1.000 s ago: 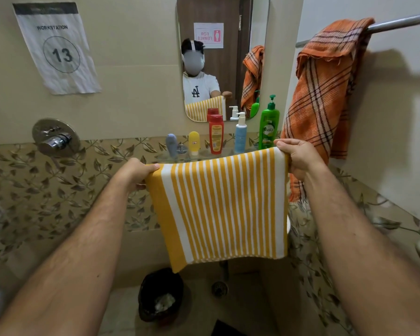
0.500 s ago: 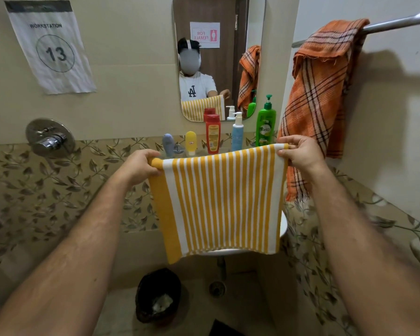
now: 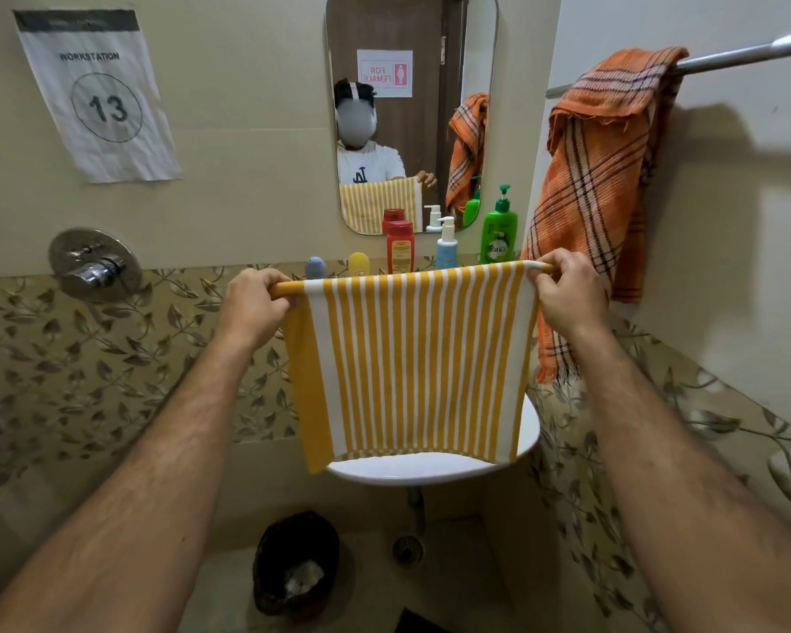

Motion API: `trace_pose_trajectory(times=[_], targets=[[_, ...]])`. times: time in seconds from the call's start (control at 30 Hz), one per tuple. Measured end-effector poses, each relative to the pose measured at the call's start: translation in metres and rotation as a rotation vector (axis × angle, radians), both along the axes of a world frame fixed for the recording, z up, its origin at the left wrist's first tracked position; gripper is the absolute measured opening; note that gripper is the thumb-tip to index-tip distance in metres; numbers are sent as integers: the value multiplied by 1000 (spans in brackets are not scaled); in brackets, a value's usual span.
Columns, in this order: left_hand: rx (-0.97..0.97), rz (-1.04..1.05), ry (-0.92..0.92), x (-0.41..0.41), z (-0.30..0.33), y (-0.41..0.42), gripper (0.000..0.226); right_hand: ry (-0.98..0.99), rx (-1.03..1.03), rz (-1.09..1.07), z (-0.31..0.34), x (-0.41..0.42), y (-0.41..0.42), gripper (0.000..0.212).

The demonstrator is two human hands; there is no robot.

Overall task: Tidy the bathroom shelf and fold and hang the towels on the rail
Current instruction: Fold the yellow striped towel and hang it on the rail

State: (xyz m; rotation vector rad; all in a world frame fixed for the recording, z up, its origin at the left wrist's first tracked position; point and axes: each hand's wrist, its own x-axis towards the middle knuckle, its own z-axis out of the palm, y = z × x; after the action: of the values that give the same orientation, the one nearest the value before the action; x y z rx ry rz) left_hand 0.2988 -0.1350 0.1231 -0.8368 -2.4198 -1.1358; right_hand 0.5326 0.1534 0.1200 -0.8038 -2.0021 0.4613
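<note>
Two bare hands hold one yellow-and-white striped cloth towel (image 3: 412, 363) stretched flat in mid-air, near the viewer, in front of the white round washbasin (image 3: 434, 468). Left hand (image 3: 254, 308): fingers curled over the towel's upper left corner, clamped on the cloth. Right hand (image 3: 567, 294): fingers and thumb pinching the upper right corner, likewise clamped on the cloth. Top edge runs taut between the hands, slightly higher on the right; the towel hangs straight down, its lower hem over the basin's near rim.

One orange plaid towel with dark and pale lines (image 3: 599, 185), draped unevenly over the chrome wall rail (image 3: 745, 52) at far right, bunched at the rail, fringed end hanging low just beside the right hand.

Five bottles stand in a row on the shelf below the rounded wall mirror (image 3: 412, 29), partly hidden behind the striped towel's top edge. From left: grey-blue rounded bottle (image 3: 316, 268); yellow rounded bottle (image 3: 359, 264); red bottle with red cap (image 3: 400, 246); pale blue pump bottle with white head (image 3: 446, 244); green pump bottle (image 3: 498, 230), rightmost, near the orange towel.

One chrome round tap fitting (image 3: 94, 265) on the left wall. One paper sheet marked 13 (image 3: 99, 95) taped above it. One black waste bin (image 3: 295, 564) on the floor, below and left of the basin.
</note>
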Motion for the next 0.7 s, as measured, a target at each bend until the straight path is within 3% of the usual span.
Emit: trace_pose_trajectory(times=[0.07, 0.17, 0.27, 0.37, 0.5, 0.57, 0.63, 0.7], targets=[[75, -52, -63, -4, 2, -3, 5, 84, -158, 126, 2, 2, 1, 11], [291, -245, -289, -2, 4, -8, 15, 224, -375, 298, 7, 6, -1, 14], [460, -355, -423, 3, 2, -10, 14, 282, -456, 416, 12, 7, -4, 15], [542, -364, -497, 7, -3, -7, 6, 363, -557, 462, 13, 2, -7, 13], [588, -351, -550, 15, -5, -1, 15, 423, -678, 441, 10, -5, -12, 18], [588, -333, -530, 17, -3, 3, 25, 381, -693, 503, 10, -1, -16, 39], [587, -318, -464, 19, 0, 5, 21, 246, -660, 594, 10, 5, -14, 84], [602, -298, -405, 16, 2, 4, 13, 39, -617, 658, 14, 11, -15, 91]])
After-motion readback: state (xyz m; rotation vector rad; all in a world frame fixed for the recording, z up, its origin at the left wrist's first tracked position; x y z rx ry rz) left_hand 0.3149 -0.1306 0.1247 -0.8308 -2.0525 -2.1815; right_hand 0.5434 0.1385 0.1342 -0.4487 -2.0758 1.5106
